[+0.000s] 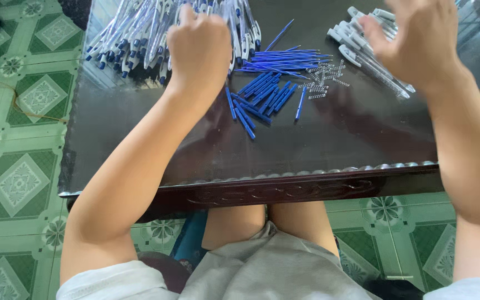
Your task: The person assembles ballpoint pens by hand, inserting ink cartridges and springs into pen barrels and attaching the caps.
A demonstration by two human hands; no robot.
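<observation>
My left hand (198, 47) is curled over the edge of a big heap of white and blue pens (140, 30) at the table's far left; whether it grips one is hidden. My right hand (418, 39) hovers with fingers spread above a row of white pen barrels (362, 47) at the far right, holding nothing visible. Between the hands lie blue pen tips (262, 97), thin blue refills (287, 58) and a small cluster of metal springs (323, 78).
The parts lie on a dark glossy table (306, 144) with a carved front edge (284, 186). Green patterned floor tiles (18, 166) surround it. My knees sit under the table's front.
</observation>
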